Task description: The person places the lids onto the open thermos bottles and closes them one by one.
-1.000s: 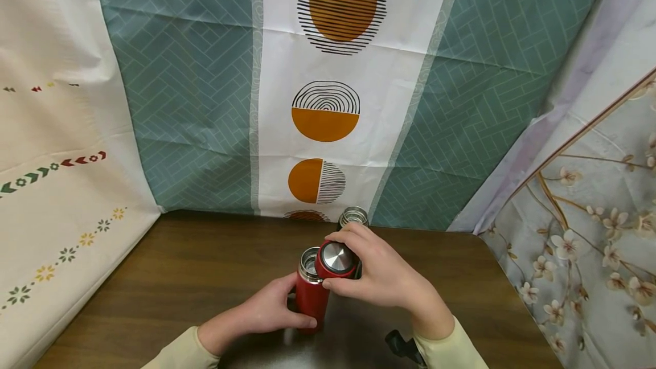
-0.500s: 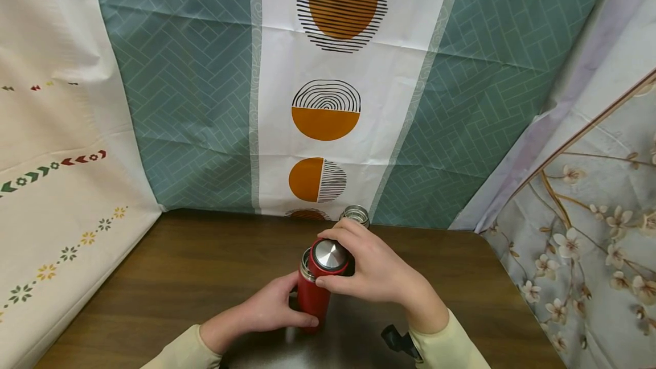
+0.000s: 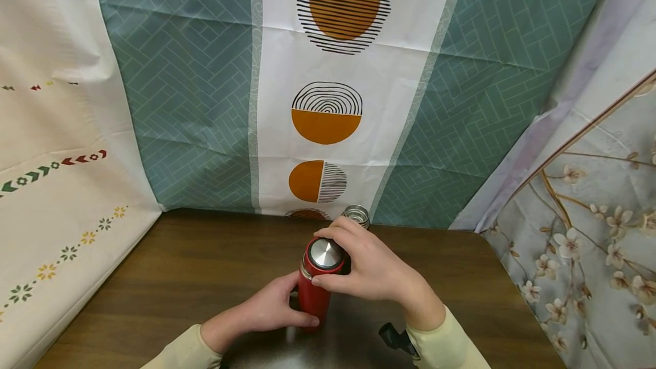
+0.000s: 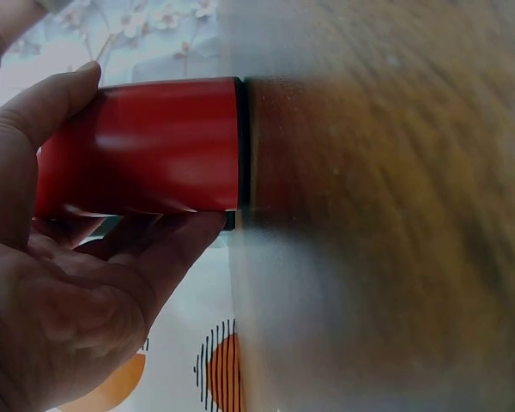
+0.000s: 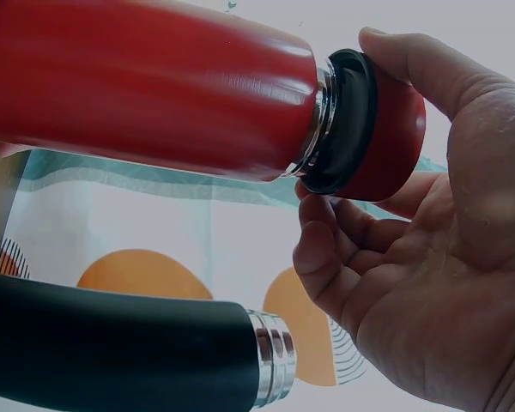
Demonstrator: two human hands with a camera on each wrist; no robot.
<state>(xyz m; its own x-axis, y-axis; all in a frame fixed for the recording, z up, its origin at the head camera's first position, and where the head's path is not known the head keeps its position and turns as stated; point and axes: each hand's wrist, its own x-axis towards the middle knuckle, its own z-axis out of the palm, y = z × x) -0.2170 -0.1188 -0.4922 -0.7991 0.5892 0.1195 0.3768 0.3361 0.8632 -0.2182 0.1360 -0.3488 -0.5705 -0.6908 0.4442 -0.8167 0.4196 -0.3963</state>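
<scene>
A red thermos bottle (image 3: 314, 298) stands upright on the wooden table. My left hand (image 3: 271, 306) grips its lower body; in the left wrist view the bottle's dark base (image 4: 242, 142) rests on the tabletop. My right hand (image 3: 371, 263) holds the red lid (image 3: 327, 254), steel disc on top, by its sides over the bottle's mouth. In the right wrist view the lid's black lower rim (image 5: 348, 120) sits at the steel neck (image 5: 318, 120), slightly tilted, with some of the neck showing. Behind stands a black thermos bottle (image 5: 120, 343) without a lid.
The black bottle's open steel mouth (image 3: 356, 215) shows just behind my right hand, near the back edge of the wooden table (image 3: 220, 261). A patterned cloth (image 3: 195, 101) hangs behind the table, with more cloths at both sides. A black strap piece (image 3: 397, 339) hangs at my right wrist.
My right hand has moved the lid left and over the red bottle's mouth, which was uncovered before. The left hand keeps its grip, and the bottle has hardly moved.
</scene>
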